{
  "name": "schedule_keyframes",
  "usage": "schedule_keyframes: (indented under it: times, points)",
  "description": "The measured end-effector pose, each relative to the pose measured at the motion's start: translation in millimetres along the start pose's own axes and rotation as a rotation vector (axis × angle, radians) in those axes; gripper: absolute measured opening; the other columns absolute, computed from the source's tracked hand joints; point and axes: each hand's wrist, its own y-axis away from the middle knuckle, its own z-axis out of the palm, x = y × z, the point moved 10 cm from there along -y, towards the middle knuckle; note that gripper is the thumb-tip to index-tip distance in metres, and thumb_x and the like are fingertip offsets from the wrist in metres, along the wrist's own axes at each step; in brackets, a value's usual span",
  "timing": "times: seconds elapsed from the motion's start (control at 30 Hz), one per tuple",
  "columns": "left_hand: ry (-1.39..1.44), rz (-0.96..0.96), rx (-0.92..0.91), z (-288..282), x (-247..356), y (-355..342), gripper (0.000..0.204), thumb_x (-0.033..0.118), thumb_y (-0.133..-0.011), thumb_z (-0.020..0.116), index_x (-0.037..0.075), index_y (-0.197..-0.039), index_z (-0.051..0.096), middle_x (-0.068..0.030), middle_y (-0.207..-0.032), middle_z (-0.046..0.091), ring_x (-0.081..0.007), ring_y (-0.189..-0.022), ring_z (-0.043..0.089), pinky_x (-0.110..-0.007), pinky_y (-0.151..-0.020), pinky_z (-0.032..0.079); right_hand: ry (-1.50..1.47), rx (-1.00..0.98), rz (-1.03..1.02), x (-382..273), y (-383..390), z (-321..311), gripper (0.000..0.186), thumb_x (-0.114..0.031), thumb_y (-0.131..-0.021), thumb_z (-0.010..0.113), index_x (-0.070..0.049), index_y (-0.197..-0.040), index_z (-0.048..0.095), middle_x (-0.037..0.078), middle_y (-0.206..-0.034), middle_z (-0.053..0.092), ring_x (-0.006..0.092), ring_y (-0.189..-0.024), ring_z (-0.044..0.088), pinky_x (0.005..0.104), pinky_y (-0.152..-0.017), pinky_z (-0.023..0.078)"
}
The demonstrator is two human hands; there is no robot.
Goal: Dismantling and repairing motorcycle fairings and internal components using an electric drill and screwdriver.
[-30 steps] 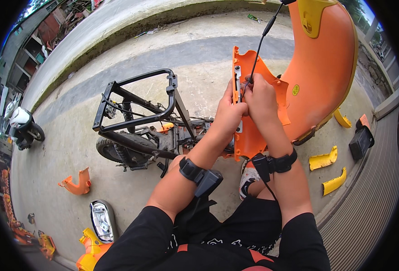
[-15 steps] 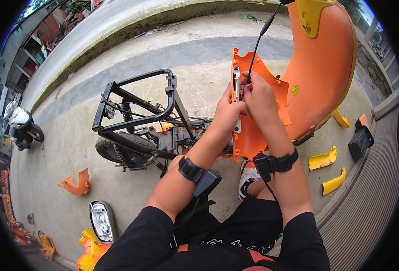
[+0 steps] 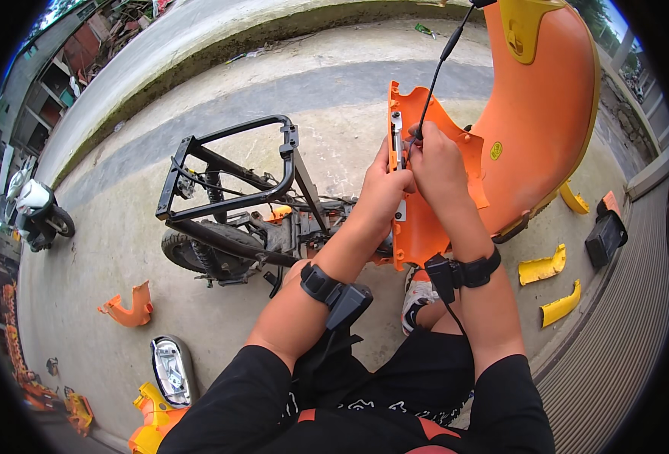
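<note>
An orange plastic panel [image 3: 418, 240] stands upright in front of me, with a narrow metal fitting [image 3: 396, 125] along its left edge. My left hand [image 3: 384, 189] is closed at that edge, its thumb over the lower part of the fitting and some fingers hidden. Close beside it, my right hand [image 3: 440, 166] pinches a black cable [image 3: 434, 83] that runs down from the top of the view. The cable's lower end goes out of sight between my fingers. To the right of both hands rises a large curved orange body shell [image 3: 542, 121] with yellow trim.
A black scooter frame [image 3: 236, 200] with its wheel stands left of my hands. Yellow trim pieces [image 3: 542, 266] and a black box-like part [image 3: 605, 238] lie to the right. At left are an orange piece [image 3: 130, 305], a lamp unit [image 3: 172, 371] and a parked scooter [image 3: 39, 204].
The upper cable has shifted slightly to the right, and my right hand has moved a little with it. My left hand keeps nearly the same place.
</note>
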Motion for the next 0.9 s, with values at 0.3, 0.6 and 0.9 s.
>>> schedule_keyframes:
  times: [0.3, 0.6, 0.9]
  points:
    - [-0.03, 0.045, -0.032, 7, 5, 2, 0.061, -0.005, -0.075, 0.047, 0.005, -0.135, 0.048, 0.0018, -0.085, 0.05, -0.0072, -0.068, 0.045, -0.022, -0.061, 0.037, 0.011, 0.059, 0.102, 4, 2, -4, 0.018, -0.006, -0.085, 0.065, 0.001, -0.101, 0.06, 0.02, -0.088, 0.069, 0.0381, -0.085, 0.067, 0.0476, -0.074, 0.052]
    - [-0.091, 0.09, 0.011, 4, 12, 4, 0.063, -0.002, -0.074, 0.049, 0.005, -0.136, 0.048, 0.0006, -0.087, 0.052, -0.0062, -0.069, 0.047, -0.022, -0.06, 0.04, -0.065, 0.032, 0.017, -4, 1, -9, 0.023, -0.005, -0.086, 0.064, -0.001, -0.108, 0.06, 0.019, -0.1, 0.069, 0.0367, -0.09, 0.067, 0.0458, -0.077, 0.053]
    - [-0.039, -0.011, 0.041, 1, 4, 3, 0.052, -0.002, -0.075, 0.049, 0.005, -0.126, 0.052, -0.0024, -0.08, 0.054, -0.0064, -0.054, 0.047, -0.021, -0.047, 0.039, -0.098, -0.019, -0.054, -3, 0, -6, 0.028, -0.005, -0.088, 0.063, -0.002, -0.116, 0.059, 0.02, -0.103, 0.068, 0.0379, -0.093, 0.067, 0.0456, -0.079, 0.053]
